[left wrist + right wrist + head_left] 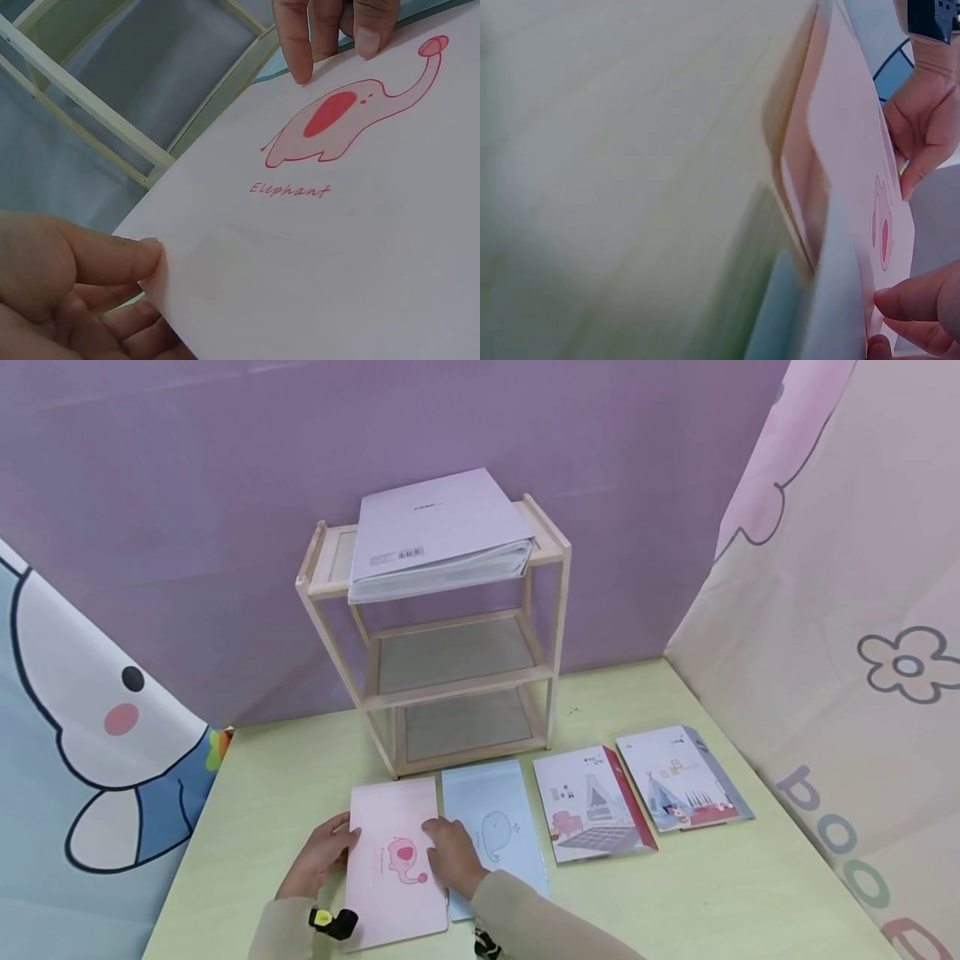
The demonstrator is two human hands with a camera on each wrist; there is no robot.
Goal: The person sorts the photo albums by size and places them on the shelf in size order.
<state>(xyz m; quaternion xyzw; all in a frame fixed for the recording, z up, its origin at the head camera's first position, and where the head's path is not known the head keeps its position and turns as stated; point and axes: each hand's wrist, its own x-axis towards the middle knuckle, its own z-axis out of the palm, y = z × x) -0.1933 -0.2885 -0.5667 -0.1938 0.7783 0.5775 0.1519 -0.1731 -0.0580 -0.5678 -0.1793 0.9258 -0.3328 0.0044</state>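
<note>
A pink folder (382, 893) with a line-drawn elephant and the word "Elephant" is between my two hands. My left hand (318, 856) pinches its left edge, thumb on top, as the left wrist view shows. On the opposite edge my right hand (456, 860) pinches the folder with thumb and fingers; the right wrist view shows the fingers (915, 300) there. A light blue folder (517, 860) with a whale lies just right of the pink one, partly hidden under my right hand and sleeve.
Behind the folders stands a three-tier wooden shelf (457, 697). A large white book or album (442, 522) lies on its top tier. Two illustrated folders, one with a red edge (592, 806) and one with a grey edge (675, 777), lie on the pale green table (720, 902) at right.
</note>
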